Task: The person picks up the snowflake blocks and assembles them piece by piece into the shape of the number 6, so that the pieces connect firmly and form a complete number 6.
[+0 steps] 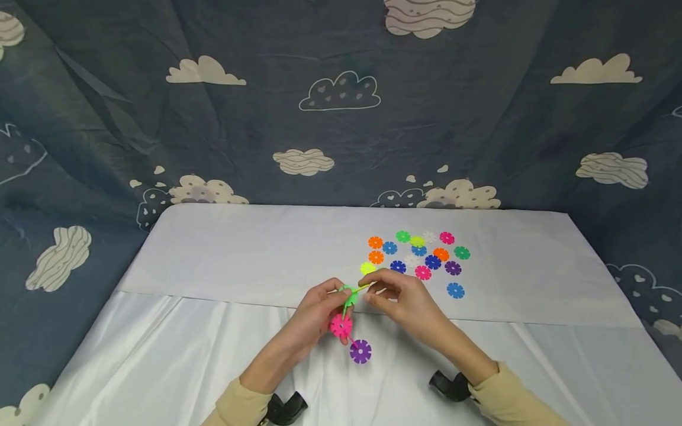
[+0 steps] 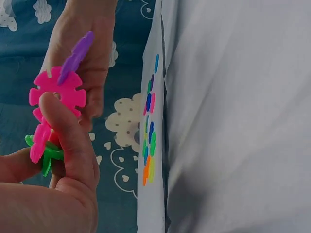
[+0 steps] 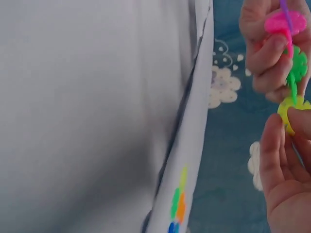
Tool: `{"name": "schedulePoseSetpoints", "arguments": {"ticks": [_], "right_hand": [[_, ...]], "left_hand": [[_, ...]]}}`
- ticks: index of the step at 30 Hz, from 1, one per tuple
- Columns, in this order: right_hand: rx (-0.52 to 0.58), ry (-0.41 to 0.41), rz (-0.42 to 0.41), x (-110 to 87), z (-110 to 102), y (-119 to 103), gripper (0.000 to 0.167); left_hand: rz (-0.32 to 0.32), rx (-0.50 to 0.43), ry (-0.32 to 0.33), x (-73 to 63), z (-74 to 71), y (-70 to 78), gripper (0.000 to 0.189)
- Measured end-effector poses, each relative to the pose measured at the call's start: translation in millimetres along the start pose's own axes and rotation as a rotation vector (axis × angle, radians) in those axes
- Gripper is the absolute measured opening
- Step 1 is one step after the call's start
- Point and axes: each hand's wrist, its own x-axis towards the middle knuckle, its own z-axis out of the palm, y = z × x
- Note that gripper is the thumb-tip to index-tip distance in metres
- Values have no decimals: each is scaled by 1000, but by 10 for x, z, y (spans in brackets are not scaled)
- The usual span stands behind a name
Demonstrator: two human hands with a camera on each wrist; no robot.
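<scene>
Disc chain (image 1: 341,325) well apart from far edge (image 1: 298,207)

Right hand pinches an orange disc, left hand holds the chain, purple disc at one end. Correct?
Not orange: the right hand pinches a yellow disc (right wrist view). Rest stands: left hand on the chain, purple disc at one end.

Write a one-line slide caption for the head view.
Left hand grips linked discs, right hand pinches a yellow disc, loose discs beyond.
</scene>
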Motion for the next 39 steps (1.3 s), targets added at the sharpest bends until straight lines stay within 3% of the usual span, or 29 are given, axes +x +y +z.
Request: {"name": "schedulePoseSetpoints", "arguments": {"ticks": [5, 11, 24, 39], "right_hand": [[-15, 6, 69, 6, -103, 158, 29], [-158, 13, 128, 66, -231, 366, 25], [-335, -115, 112, 341, -347, 556, 33], [-349, -158, 106, 465, -328, 647, 35]], "left_hand": [[18, 10, 44, -3, -12, 10, 23], [20, 26, 63, -4, -36, 24, 21], [5, 10, 46, -10, -39, 39, 21], [-14, 19, 45, -13, -50, 40, 22]]}}
